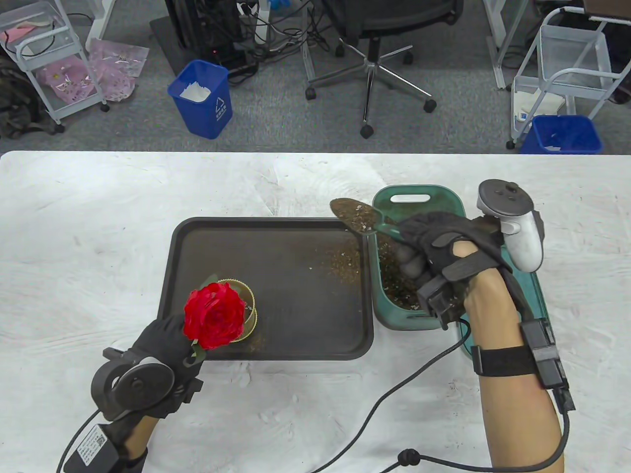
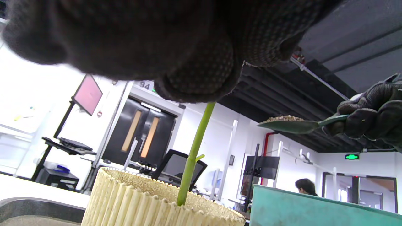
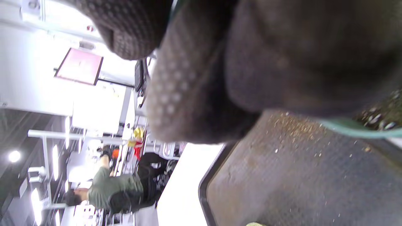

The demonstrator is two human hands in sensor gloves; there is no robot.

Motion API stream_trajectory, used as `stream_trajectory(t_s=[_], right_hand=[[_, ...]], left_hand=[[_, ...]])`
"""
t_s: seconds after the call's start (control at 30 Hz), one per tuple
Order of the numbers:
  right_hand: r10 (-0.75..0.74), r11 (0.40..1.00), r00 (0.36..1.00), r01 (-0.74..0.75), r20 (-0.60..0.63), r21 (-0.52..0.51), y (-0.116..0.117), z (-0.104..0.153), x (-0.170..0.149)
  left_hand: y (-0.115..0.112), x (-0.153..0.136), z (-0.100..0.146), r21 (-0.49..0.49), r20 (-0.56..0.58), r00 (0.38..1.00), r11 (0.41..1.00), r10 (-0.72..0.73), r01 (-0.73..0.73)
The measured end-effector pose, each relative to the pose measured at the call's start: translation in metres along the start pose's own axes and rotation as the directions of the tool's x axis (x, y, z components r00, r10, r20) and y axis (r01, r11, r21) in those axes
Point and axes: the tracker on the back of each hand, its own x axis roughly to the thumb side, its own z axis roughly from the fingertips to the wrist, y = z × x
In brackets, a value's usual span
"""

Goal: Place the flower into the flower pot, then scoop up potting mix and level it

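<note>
A red flower (image 1: 215,315) stands in the ribbed cream flower pot (image 1: 247,308) at the near left of the dark tray (image 1: 296,276). My left hand (image 1: 170,345) grips its green stem (image 2: 194,150) just above the pot (image 2: 150,204). My right hand (image 1: 431,246) holds a green scoop (image 1: 357,217) loaded with potting mix, raised over the tray's right edge, beside the green tub (image 1: 389,305) of potting mix. In the left wrist view the loaded scoop (image 2: 290,124) hangs up at the right, held by the gloved right hand (image 2: 373,113).
Spilled potting mix (image 1: 340,258) lies on the tray's right side. A black cable (image 1: 394,389) runs across the white table (image 1: 98,221) near the front edge. Beyond the table stand blue bins (image 1: 202,98), an office chair and wire carts.
</note>
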Motion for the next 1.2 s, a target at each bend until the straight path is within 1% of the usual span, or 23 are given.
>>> stream_trajectory(t_s=[0.23, 0.53, 0.63, 0.73, 1.0, 1.2], right_hand=[[0.085, 0.984, 0.995, -0.090, 0.043, 0.152, 0.064, -0.021, 0.009], [0.203, 0.941, 0.978, -0.208, 0.046, 0.267, 0.124, -0.050, 0.006], [0.263, 0.927, 0.964, -0.265, 0.046, 0.266, 0.137, -0.057, 0.005], [0.295, 0.915, 0.955, -0.292, 0.033, 0.278, 0.149, -0.065, 0.003], [0.400, 0.876, 0.916, -0.388, 0.018, 0.287, 0.171, -0.074, -0.004], [0.527, 0.825, 0.848, -0.524, 0.047, 0.212, 0.185, -0.073, -0.001]], left_hand=[[0.000, 0.000, 0.000, 0.001, -0.009, 1.000, 1.000, 0.002, -0.002], [0.002, -0.002, -0.001, 0.000, -0.012, 1.000, 1.000, 0.002, -0.002], [0.002, -0.003, -0.001, 0.000, -0.012, 1.000, 1.000, 0.000, 0.000], [0.002, -0.003, -0.001, -0.001, -0.011, 1.000, 1.000, -0.001, 0.001], [0.002, -0.002, -0.001, -0.002, -0.008, 1.000, 1.000, -0.004, 0.004], [0.002, -0.003, -0.001, -0.004, -0.007, 1.000, 1.000, -0.003, 0.003]])
